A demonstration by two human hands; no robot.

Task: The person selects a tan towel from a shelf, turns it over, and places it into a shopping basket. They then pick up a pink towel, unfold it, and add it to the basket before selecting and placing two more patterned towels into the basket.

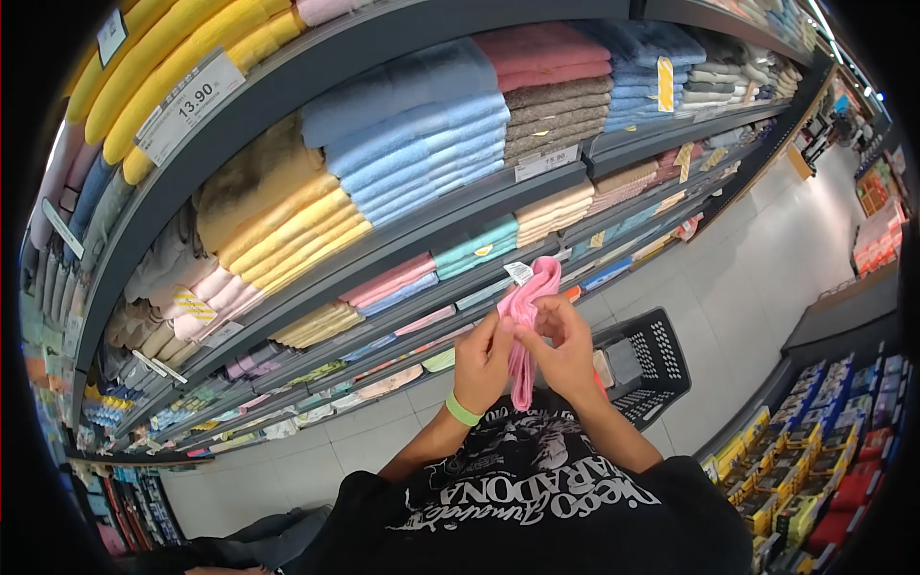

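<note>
A folded pink towel (520,369) is held upright in front of my chest, a white label (518,272) sticking out near its top. My left hand (481,362), with a green band at the wrist, pinches its left side. On the other side my right hand (563,350) grips the towel between thumb and fingers. Both hands nearly meet at the middle of the cloth.
Shelves of folded towels (422,134) curve along the left and front, with price tags (196,101) on their edges. A black shopping basket (661,359) is beyond my right forearm. Packaged goods (800,470) fill a low display at the right.
</note>
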